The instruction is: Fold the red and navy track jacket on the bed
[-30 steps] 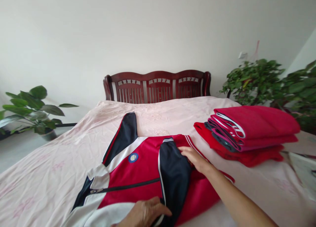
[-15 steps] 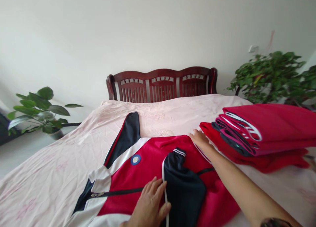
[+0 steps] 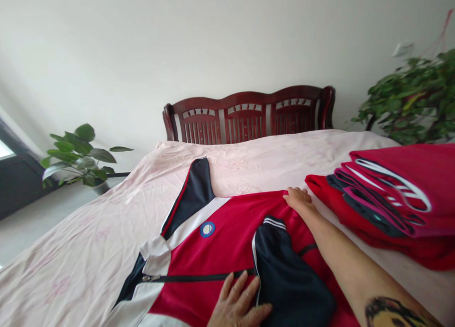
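Note:
A red, white and navy zip jacket (image 3: pixel 209 256) lies front up on the bed, its collar toward the left and a round blue badge on its chest. One navy sleeve (image 3: pixel 284 270) is folded across the body; the other stretches away toward the headboard. My left hand (image 3: pixel 238 301) rests flat on the jacket with fingers spread, beside the zip and the folded sleeve's white edge. At the jacket's far right edge, my right hand (image 3: pixel 298 197) has its fingers closed on the red cloth. The lower hem is partly hidden behind my right forearm.
A stack of folded red and dark clothes (image 3: pixel 394 194) sits right of my right arm. Pale pink floral bedding (image 3: pixel 88 241) spreads beneath everything. A dark wooden headboard (image 3: pixel 249 116) stands behind, with potted plants (image 3: pixel 83 151) on both sides.
The view has turned slightly left, so things appear shifted right. My right fingers have closed on the jacket's far edge. My left hand stays lying on the jacket near the folded sleeve.

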`<state>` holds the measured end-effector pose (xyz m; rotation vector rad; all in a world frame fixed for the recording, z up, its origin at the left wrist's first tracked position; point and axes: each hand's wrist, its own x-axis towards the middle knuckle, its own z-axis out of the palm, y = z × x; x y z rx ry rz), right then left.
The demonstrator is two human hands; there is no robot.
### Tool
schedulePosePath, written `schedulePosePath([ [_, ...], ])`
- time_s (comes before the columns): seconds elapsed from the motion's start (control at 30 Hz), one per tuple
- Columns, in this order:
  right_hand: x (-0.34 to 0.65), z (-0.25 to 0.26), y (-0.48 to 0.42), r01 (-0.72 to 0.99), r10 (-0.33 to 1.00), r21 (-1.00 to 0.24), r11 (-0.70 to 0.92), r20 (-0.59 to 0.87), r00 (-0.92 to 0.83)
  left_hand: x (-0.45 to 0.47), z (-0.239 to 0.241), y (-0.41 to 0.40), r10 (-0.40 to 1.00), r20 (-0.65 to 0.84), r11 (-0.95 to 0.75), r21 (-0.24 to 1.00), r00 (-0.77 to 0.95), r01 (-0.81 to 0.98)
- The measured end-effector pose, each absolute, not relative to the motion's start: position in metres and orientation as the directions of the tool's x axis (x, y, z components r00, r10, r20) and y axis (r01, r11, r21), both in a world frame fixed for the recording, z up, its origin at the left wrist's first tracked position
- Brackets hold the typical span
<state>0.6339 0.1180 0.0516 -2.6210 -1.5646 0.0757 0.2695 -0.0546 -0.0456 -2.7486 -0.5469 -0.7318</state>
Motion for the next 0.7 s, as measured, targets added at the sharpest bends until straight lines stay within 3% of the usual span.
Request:
schedulePosePath([
  [0.07,0.626,0.056,0.114,0.872,0.877,-0.097,-0.479,-0.006,0.481,0.27,-0.033,-0.055,0.33,0.449,-0.924,-0.025,0.83,0.381],
  [0.17,0.61,0.07,0.095,0.905,0.908,-0.096,-0.415,0.022,0.419,0.266,-0.002,-0.061,0.41,0.293,-0.903,0.267,0.864,0.338],
  [0.27,0.593,0.087,0.062,0.954,0.959,-0.117,-0.275,0.035,0.281,0.25,0.031,-0.071,0.524,0.153,-0.741,0.566,0.838,0.361],
  [0.37,0.577,0.093,0.017,0.968,0.986,-0.19,-0.164,-0.007,0.166,0.219,0.051,-0.081,0.694,0.062,-0.524,0.727,0.717,0.444],
  [0.5,0.558,0.079,-0.035,0.934,0.983,-0.322,-0.153,-0.144,0.112,0.166,0.061,-0.095,0.791,0.09,-0.46,0.739,0.605,0.491],
  [0.6,0.549,0.066,-0.057,0.928,0.978,-0.326,-0.182,-0.157,0.137,0.134,0.063,-0.112,0.716,0.162,-0.584,0.671,0.678,0.456],
  [0.7,0.541,0.071,-0.068,0.849,0.985,-0.515,-0.115,-0.167,0.032,0.121,0.057,-0.133,0.62,0.232,-0.733,0.511,0.749,0.449],
])
